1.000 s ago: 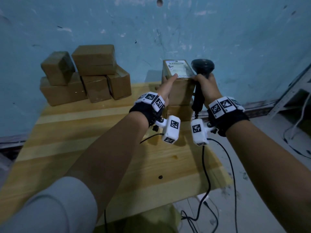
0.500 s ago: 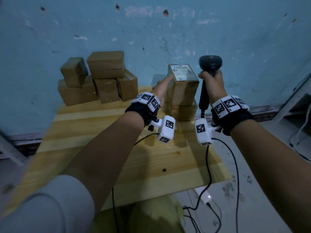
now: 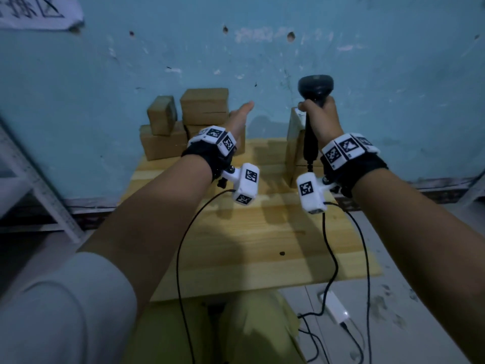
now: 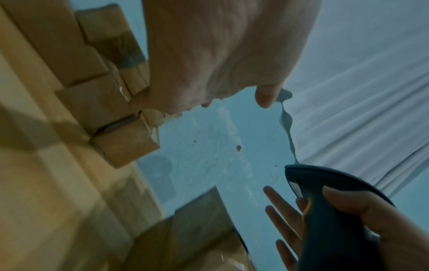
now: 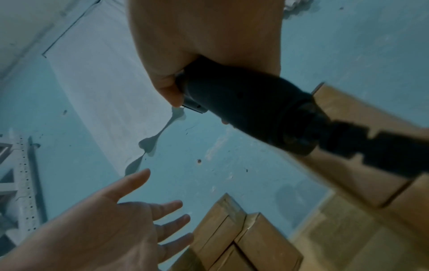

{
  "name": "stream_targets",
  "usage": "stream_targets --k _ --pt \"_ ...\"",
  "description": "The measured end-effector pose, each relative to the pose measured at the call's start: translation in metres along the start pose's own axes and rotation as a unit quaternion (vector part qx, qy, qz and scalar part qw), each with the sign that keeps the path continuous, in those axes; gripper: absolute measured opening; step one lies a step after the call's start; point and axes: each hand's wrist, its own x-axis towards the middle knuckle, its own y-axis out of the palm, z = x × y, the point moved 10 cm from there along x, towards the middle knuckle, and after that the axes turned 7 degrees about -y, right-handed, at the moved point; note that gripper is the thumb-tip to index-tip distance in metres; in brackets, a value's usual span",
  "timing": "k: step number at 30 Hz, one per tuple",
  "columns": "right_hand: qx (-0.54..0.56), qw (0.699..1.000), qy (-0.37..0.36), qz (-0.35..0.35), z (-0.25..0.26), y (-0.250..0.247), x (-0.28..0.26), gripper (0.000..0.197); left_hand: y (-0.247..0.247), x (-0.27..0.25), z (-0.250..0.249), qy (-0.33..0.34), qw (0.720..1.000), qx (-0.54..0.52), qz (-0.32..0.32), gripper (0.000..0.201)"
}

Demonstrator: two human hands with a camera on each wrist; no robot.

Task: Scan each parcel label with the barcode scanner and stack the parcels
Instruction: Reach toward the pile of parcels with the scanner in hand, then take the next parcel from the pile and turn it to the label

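In the head view, my left hand (image 3: 240, 112) is open, fingers stretched out, hovering in front of the pile of brown parcels (image 3: 202, 111) at the table's back left; it touches none of them. My right hand (image 3: 319, 116) grips the handle of the black barcode scanner (image 3: 315, 88), held upright in front of the two-parcel stack (image 3: 294, 143) at the back right. The right wrist view shows the scanner handle (image 5: 243, 110) in my fist and the spread fingers (image 5: 171, 205) of the left hand. The left wrist view shows the pile (image 4: 125, 144) and the scanner (image 4: 325, 210).
The wooden table (image 3: 262, 245) stands against a blue wall. A white metal shelf frame (image 3: 39, 179) is at the left. Black cables (image 3: 330, 253) hang off the table's front to a white adapter (image 3: 336, 308) on the floor.
My left hand has let go of the top parcel of the right stack and moved left toward the pile. The right hand with the scanner has come off that parcel's side.
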Motion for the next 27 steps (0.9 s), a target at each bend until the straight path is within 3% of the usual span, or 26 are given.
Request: stream_targets --k 2,4,7,11,13,18,21,23,25,27 --pt "0.013 1.0 0.01 0.016 0.005 0.016 0.001 0.031 -0.02 -0.002 -0.015 0.02 1.0 0.011 -0.017 0.095" --pt "0.009 0.999 0.021 0.026 0.015 0.033 0.003 0.033 -0.05 0.006 -0.028 0.042 0.996 0.053 -0.066 0.073" --pt "0.034 0.998 0.047 0.037 0.024 0.059 0.021 0.047 -0.095 0.014 -0.05 0.052 0.984 0.111 -0.129 0.063" --pt "0.104 0.989 0.077 0.068 0.03 0.102 0.062 0.01 -0.148 0.037 -0.089 0.079 0.958 0.196 -0.194 0.045" --pt "0.121 0.984 0.097 0.09 0.02 0.126 0.085 0.01 -0.168 0.053 -0.103 0.088 0.946 0.221 -0.219 0.043" --pt "0.154 0.97 0.152 0.114 -0.027 0.185 0.134 0.008 -0.199 0.11 -0.107 0.072 0.945 0.225 -0.226 0.029" --pt "0.173 0.963 0.173 0.114 -0.054 0.213 0.158 0.014 -0.21 0.145 -0.105 0.067 0.951 0.214 -0.213 0.032" --pt "0.163 0.962 0.186 0.114 -0.072 0.224 0.17 0.016 -0.218 0.165 -0.098 0.048 0.955 0.194 -0.22 0.014" --pt "0.151 0.961 0.196 0.12 -0.09 0.235 0.177 0.019 -0.217 0.179 -0.089 0.03 0.961 0.165 -0.221 0.022" --pt "0.132 0.961 0.199 0.137 -0.102 0.244 0.177 0.021 -0.212 0.191 -0.079 0.018 0.96 0.174 -0.218 0.046"
